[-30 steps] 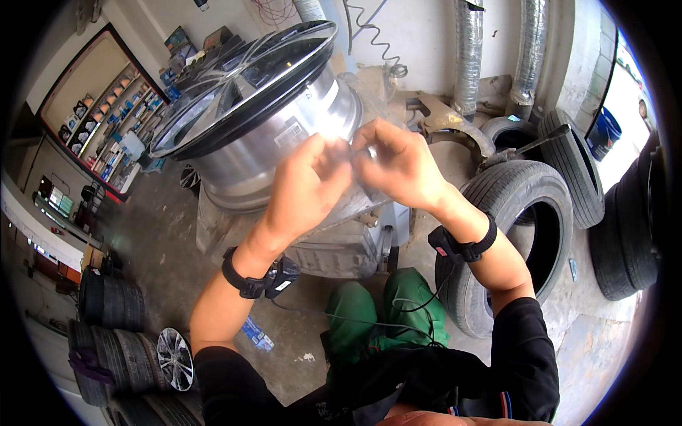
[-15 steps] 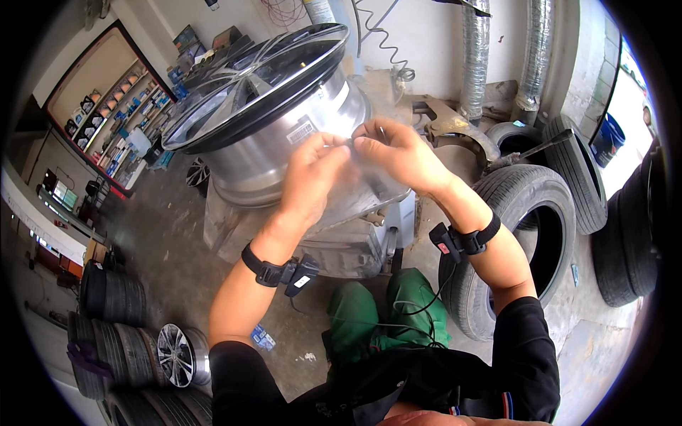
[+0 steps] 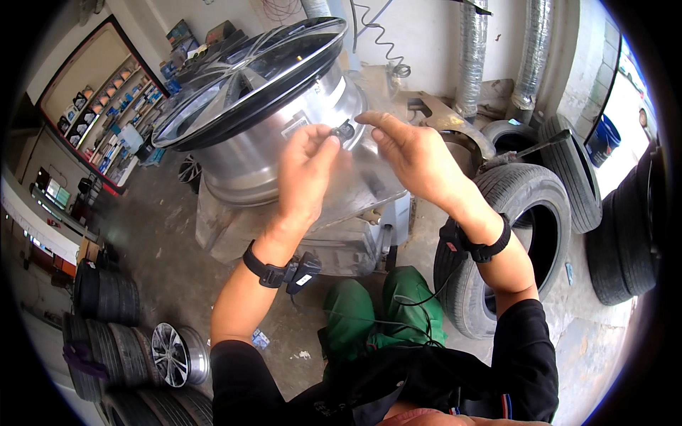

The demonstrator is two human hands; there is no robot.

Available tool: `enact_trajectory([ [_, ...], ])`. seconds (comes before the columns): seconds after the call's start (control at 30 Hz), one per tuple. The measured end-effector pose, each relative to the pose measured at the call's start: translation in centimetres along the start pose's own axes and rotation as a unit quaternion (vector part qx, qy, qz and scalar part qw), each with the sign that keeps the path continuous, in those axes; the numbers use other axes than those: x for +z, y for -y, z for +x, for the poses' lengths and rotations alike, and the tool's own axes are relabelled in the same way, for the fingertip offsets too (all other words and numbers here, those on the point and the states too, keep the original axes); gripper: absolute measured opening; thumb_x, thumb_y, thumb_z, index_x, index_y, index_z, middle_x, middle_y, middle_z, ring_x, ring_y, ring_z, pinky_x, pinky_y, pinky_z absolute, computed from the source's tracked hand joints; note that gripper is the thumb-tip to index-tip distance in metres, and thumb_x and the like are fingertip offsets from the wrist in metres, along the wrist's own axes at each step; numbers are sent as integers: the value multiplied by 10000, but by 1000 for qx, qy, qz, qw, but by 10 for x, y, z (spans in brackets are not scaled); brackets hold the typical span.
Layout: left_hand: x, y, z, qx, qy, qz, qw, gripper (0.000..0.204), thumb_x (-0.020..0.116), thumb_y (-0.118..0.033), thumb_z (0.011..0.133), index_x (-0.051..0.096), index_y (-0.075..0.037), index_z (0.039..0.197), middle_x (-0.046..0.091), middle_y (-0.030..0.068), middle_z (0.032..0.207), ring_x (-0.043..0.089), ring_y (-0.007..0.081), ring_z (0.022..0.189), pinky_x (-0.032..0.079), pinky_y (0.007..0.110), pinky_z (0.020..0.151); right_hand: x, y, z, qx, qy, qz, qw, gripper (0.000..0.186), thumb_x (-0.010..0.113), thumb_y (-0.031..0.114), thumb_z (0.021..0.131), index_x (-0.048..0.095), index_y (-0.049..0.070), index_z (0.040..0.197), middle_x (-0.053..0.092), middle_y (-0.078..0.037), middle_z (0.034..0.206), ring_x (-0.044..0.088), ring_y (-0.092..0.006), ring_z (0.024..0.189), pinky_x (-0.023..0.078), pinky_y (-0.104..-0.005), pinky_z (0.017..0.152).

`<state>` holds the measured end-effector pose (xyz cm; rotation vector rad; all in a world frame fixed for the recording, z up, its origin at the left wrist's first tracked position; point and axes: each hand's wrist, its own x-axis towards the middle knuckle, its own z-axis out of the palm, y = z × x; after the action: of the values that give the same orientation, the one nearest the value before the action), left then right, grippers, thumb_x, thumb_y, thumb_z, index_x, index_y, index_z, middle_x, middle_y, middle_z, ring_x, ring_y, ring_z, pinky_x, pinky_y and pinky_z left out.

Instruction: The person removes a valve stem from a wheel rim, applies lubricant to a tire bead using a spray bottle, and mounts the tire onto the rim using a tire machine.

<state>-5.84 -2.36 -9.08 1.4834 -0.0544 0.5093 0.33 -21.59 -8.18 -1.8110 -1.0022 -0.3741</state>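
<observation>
My left hand (image 3: 307,170) is closed in a pinch on a small dark part (image 3: 345,130) with a rounded end; its exact kind is too small to tell. Just right of it, my right hand (image 3: 415,157) has its index finger stretched out and its thumb apart, with nothing seen between them. Both hands are raised in front of a large silver wheel rim (image 3: 249,167) with black and polished spokes. The rim lies tilted on a worn metal machine table (image 3: 355,186), its barrel facing me behind the fingers.
Loose tyres (image 3: 465,284) stand at the right, one with a long metal bar (image 3: 540,145) across it. Stacked tyres (image 3: 106,355) and a smaller alloy rim (image 3: 174,355) are at the lower left. Foil-wrapped pipes (image 3: 470,64) run down the back wall. Shelves (image 3: 106,106) hold goods far left.
My right hand has drawn away to the right from my left fingertips, and its fingers have opened. The small dark part now shows in my left pinch.
</observation>
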Motion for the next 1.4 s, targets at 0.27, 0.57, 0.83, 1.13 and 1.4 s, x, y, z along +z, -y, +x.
enact_trajectory([
  [0.27, 8, 7, 3, 38, -8, 22, 999, 158, 615, -63, 1016, 600, 5, 1158, 701, 83, 1024, 698, 144, 850, 587, 270, 755, 2, -18, -8, 72, 44, 105, 991, 212, 542, 180, 1045, 621, 7, 1140, 690, -194, 828, 693, -393, 852, 528, -465, 734],
  [0.57, 6, 19, 9, 93, -18, 53, 994, 134, 588, -29, 1025, 590, 12, 1153, 704, 90, 1029, 703, 141, 851, 580, 269, 754, 27, 1, -5, 15, -49, -38, 998, 132, 642, 128, 959, 605, 2, 959, 704, -147, 718, 707, -387, 697, 556, -464, 657],
  [0.83, 6, 24, 11, 124, -7, 75, 989, 133, 588, -23, 1026, 583, 22, 1150, 700, 97, 1038, 701, 144, 852, 586, 278, 752, 37, -7, 2, 68, -54, 22, 996, 177, 674, 185, 953, 616, 18, 945, 709, -165, 727, 714, -383, 718, 552, -468, 647],
  [1.13, 6, 20, 12, 124, -15, 76, 989, 150, 637, -24, 994, 600, 31, 1129, 703, 87, 1018, 676, 116, 867, 556, 256, 762, 36, -4, 7, 90, -29, 105, 990, 169, 648, 152, 989, 622, -10, 949, 718, -131, 728, 732, -272, 694, 544, -389, 626],
  [1.4, 5, 17, 12, 122, -3, 88, 989, 168, 649, -16, 986, 604, 32, 1141, 702, 73, 1013, 672, 107, 867, 551, 249, 760, 40, -13, 12, 214, -2, 321, 923, 183, 626, 129, 1013, 578, -24, 1102, 683, -56, 814, 596, -101, 727, 479, -269, 648],
])
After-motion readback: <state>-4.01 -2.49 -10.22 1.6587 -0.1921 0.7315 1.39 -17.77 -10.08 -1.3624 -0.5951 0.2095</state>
